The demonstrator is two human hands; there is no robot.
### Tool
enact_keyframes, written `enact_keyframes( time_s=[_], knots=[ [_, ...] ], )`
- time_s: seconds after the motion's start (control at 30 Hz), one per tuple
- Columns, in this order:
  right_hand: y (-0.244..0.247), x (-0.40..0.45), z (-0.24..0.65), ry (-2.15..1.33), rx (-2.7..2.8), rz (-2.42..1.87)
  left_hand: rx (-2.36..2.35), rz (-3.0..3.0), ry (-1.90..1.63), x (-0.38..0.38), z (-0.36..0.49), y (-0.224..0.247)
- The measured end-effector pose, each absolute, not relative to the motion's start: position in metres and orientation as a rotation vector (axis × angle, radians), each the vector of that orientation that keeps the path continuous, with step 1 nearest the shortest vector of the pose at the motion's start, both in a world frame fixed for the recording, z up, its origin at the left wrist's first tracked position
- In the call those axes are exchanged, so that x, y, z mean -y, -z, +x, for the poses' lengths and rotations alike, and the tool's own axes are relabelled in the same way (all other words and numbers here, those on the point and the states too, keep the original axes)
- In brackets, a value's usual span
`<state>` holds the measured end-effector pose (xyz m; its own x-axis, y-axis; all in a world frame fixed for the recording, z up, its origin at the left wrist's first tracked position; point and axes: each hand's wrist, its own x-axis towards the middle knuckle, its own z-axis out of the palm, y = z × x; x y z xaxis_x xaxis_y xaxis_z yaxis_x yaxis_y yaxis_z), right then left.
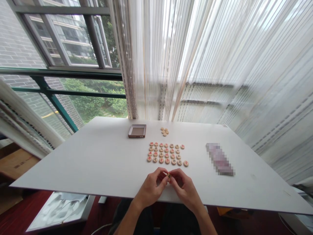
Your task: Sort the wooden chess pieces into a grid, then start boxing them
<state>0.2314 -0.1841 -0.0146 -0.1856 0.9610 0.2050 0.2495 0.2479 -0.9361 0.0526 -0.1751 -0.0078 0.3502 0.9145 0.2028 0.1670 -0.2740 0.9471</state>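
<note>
Near the table's front edge, my left hand [154, 184] and my right hand [182, 186] meet, both pinching one round wooden Chinese chess piece [168, 176] with a dark character on it. Just beyond my fingers lie rows of Chinese chess pieces [166, 150], face up, with red or black characters. Two of the rows reach one piece further to the right than the others. Farther back sits a small loose group of plain-looking pieces [165, 133], showing no characters. My fingertips cover part of the held piece.
An open shallow box [137, 131] stands at the back of the white table [97, 163]. On the right lies a pixelated flat item [220, 160]. Striped curtains [156, 65] hang behind the table, beside a window [73, 39]. A cardboard box [19, 160] is at the left.
</note>
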Motion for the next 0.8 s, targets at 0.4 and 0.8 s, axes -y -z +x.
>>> enact_keyframes(
  time_s=[0.4,0.8],
  knots=[
    [0.0139,0.1843,0.2286,-0.981,1.662,-1.122,-0.955,1.647,-1.027,0.1744,0.0521,0.0075],
    [0.0172,0.1842,0.2278,-0.970,1.694,-1.095,-0.991,1.598,-1.056,0.1712,0.0547,0.0147]
  ],
)
